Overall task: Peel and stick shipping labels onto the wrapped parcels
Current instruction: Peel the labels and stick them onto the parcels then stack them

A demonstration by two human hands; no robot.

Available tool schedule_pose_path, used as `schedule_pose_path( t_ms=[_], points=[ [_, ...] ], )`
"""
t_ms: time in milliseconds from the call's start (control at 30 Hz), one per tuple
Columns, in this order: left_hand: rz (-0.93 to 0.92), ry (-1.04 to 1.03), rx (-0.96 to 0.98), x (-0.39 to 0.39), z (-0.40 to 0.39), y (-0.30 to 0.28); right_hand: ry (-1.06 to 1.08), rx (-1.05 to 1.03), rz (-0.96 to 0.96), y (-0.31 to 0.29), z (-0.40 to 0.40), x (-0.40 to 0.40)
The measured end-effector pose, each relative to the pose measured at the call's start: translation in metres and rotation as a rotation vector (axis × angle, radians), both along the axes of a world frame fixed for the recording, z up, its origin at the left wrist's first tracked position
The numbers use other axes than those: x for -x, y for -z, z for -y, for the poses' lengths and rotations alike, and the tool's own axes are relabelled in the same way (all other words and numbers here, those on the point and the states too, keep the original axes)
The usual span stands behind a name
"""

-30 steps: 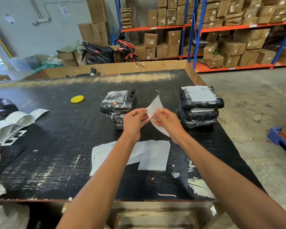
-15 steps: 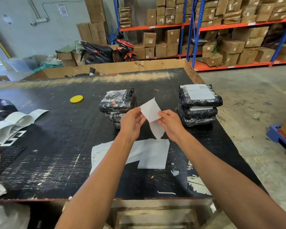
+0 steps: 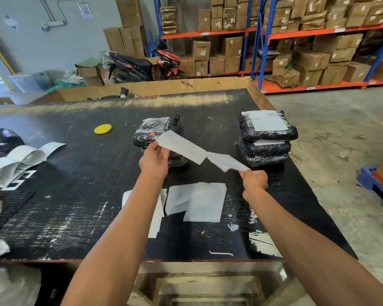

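My left hand [image 3: 154, 161] pinches a white shipping label [image 3: 181, 146] held above the black table [image 3: 75, 206]. My right hand [image 3: 253, 181] grips its backing sheet [image 3: 227, 162], pulled out to the right; the two sheets meet only at a narrow strip in the middle. Behind the label is a stack of black wrapped parcels [image 3: 158, 129] with no label on top. To the right stands a second stack of wrapped parcels [image 3: 266, 138] whose top one carries a white label.
Loose white sheets [image 3: 205, 200] lie on the table below my hands. A curled strip of labels [image 3: 20, 159] lies at the left, a yellow disc [image 3: 102, 129] further back. The table's right edge drops to a concrete floor; shelves of cartons stand behind.
My hands have moved apart: the left went up and left with the label, the right went right and down with the backing, so the two sheets are now nearly separated.
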State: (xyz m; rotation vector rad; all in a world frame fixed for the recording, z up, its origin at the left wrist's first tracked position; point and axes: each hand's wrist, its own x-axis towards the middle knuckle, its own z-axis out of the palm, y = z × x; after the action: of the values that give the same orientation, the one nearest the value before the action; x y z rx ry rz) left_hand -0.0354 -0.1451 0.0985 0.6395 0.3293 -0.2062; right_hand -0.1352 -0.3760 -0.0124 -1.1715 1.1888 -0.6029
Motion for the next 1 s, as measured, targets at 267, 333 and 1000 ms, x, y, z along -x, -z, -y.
schedule_pose_path(
  t_ms=[267, 333, 1000],
  points=[
    [0.042, -0.027, -0.007, 0.008, -0.001, -0.013, -0.523, 0.16, -0.144, 0.025, -0.015, 0.012],
    [0.05, -0.001, -0.017, 0.014, 0.004, -0.013, -0.664, 0.254, -0.154, 0.021, -0.028, 0.014],
    [0.066, 0.085, -0.176, 0.067, 0.061, -0.017, -0.683, 1.233, 0.214, -0.072, -0.063, 0.006]
  ],
)
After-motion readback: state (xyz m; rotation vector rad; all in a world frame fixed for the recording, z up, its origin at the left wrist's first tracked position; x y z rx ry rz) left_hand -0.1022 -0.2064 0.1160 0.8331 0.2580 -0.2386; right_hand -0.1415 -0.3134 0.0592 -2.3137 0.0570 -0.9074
